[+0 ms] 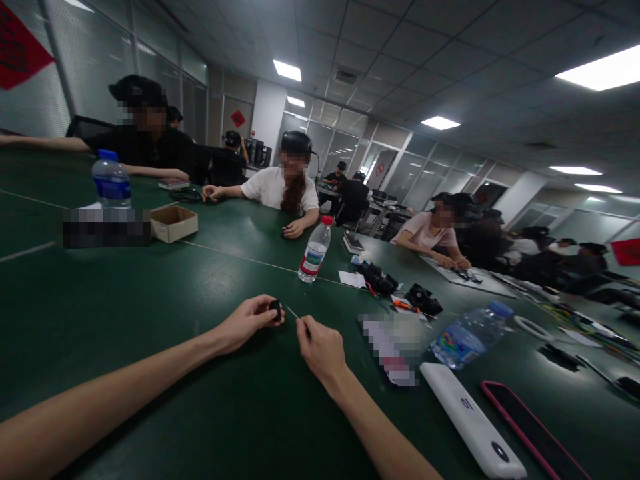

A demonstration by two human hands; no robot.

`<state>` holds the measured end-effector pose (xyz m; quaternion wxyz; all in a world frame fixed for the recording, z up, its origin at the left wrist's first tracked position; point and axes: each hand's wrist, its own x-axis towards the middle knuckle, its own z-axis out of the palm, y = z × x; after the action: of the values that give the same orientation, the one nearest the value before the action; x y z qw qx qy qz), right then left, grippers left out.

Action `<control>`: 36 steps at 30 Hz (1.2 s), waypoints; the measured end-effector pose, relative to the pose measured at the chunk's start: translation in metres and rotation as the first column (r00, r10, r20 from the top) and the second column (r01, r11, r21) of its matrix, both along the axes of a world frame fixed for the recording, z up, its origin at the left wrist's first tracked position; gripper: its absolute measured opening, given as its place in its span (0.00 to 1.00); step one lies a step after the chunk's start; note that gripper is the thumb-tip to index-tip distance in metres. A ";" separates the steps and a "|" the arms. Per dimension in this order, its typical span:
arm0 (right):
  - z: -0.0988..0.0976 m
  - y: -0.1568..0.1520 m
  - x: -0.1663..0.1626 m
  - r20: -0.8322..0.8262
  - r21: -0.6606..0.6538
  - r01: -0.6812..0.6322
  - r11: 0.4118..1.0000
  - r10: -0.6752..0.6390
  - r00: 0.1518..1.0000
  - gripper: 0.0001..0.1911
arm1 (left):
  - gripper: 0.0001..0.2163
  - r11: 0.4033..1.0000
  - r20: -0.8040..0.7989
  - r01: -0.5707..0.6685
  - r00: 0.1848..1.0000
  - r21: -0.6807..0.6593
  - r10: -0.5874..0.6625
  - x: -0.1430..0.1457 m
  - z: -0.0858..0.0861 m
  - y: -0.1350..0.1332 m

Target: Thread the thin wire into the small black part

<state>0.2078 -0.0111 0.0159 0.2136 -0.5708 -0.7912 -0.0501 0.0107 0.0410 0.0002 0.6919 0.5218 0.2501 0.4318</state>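
Observation:
My left hand (pixel 247 321) pinches a small black part (pixel 275 309) between thumb and fingers, just above the green table (pixel 150 313). My right hand (pixel 320 347) is closed on a thin metal tool (pixel 293 312) whose tip points at the black part. The two hands sit close together near the middle of the table, with both forearms stretched out over it.
An upright water bottle (pixel 315 250) stands beyond my hands. To the right lie a tipped bottle (pixel 470 335), a white power bank (pixel 470 420), a pink-edged phone (pixel 535 433) and black parts (pixel 380 278). A cardboard box (pixel 173 222) and blue-capped bottle (pixel 111 181) sit left. Several people sit around the table.

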 end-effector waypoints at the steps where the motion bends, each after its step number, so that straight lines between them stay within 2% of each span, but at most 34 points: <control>1: 0.000 0.000 0.000 -0.005 -0.006 -0.004 1.000 0.004 1.000 0.17 | 0.13 1.000 0.014 -0.002 1.000 -0.030 0.002 0.000 0.000 0.001; 6: 0.000 -0.002 -0.001 0.053 -0.004 -0.008 1.000 0.009 0.999 0.17 | 0.21 0.991 -0.005 -0.018 1.000 -0.131 0.017 -0.002 0.000 0.001; 9: -0.001 -0.003 -0.001 0.093 0.002 -0.017 1.000 0.017 0.995 0.18 | 0.20 0.992 -0.050 -0.012 0.999 -0.125 0.006 -0.003 0.000 -0.001; 16: 0.001 -0.007 -0.002 0.102 -0.007 -0.029 1.000 0.030 0.994 0.18 | 0.15 0.999 -0.197 0.011 0.980 -0.031 -0.017 -0.003 -0.002 -0.003; 22: 0.002 -0.007 -0.001 0.073 -0.001 -0.005 1.000 0.005 0.997 0.18 | 0.21 0.993 -0.282 0.022 0.959 0.115 0.011 -0.002 -0.001 -0.003; 27: 0.001 -0.008 0.000 0.022 -0.011 -0.094 0.995 0.095 0.995 0.18 | 0.20 0.981 -0.398 0.121 0.916 0.153 -0.051 -0.004 0.002 -0.003; 32: 0.000 -0.010 0.000 -0.013 -0.005 -0.229 0.973 0.229 0.973 0.19 | 0.21 0.916 -0.531 0.256 0.845 0.310 -0.056 -0.004 0.010 -0.008; 36: -0.003 -0.009 0.001 0.003 0.015 -0.266 0.964 0.266 0.964 0.19 | 0.19 0.909 -0.550 0.270 0.833 0.318 -0.055 -0.003 0.009 -0.009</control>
<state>0.2091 -0.0200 0.0127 0.2223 -0.4579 -0.8603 -0.0277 0.0080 0.0324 0.0095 0.5154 0.7645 0.2956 0.2499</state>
